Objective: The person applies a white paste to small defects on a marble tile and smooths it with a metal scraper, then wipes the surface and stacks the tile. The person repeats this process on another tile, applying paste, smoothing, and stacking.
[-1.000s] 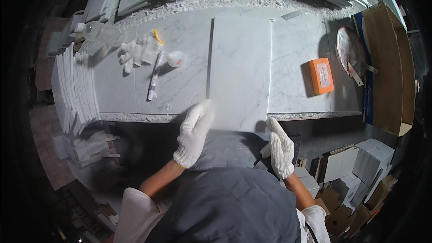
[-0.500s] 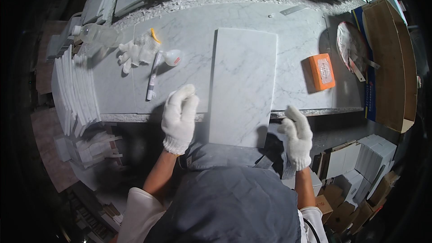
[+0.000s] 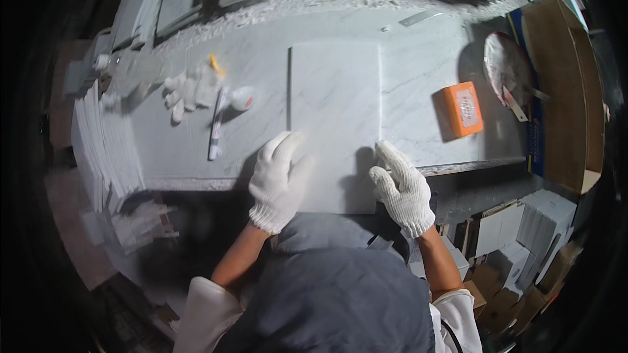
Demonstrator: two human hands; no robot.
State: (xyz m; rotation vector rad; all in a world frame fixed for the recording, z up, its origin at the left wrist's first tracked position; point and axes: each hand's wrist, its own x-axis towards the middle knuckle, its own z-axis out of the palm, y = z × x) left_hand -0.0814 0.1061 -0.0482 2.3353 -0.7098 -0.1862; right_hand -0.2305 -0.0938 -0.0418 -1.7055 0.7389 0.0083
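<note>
A rectangular white marble tile [image 3: 335, 111] lies flat on the marble-topped bench, its near end reaching past the bench's front edge toward my body. My left hand [image 3: 276, 180], in a white knit glove, is at the tile's left edge with fingers stretched forward and the blurred thumb over its face. On the other side, my gloved right hand [image 3: 402, 186] has its fingers stretched along the right edge and its thumb pointing in over the tile. Both hands are open; whether the fingertips press on the tile I cannot tell.
Left on the bench are a marker pen [image 3: 216, 125], a white bulb-shaped item [image 3: 242, 98], spare gloves [image 3: 191, 95], a clear bottle [image 3: 134, 65] and stacked tiles [image 3: 108, 147]. To the right are an orange block [image 3: 463, 110], a round dish [image 3: 504, 62] and a cardboard box [image 3: 562, 91].
My hands have come inward from both sides to the tile's edges. The tile sits further left in view; the bench items have shifted slightly left too.
</note>
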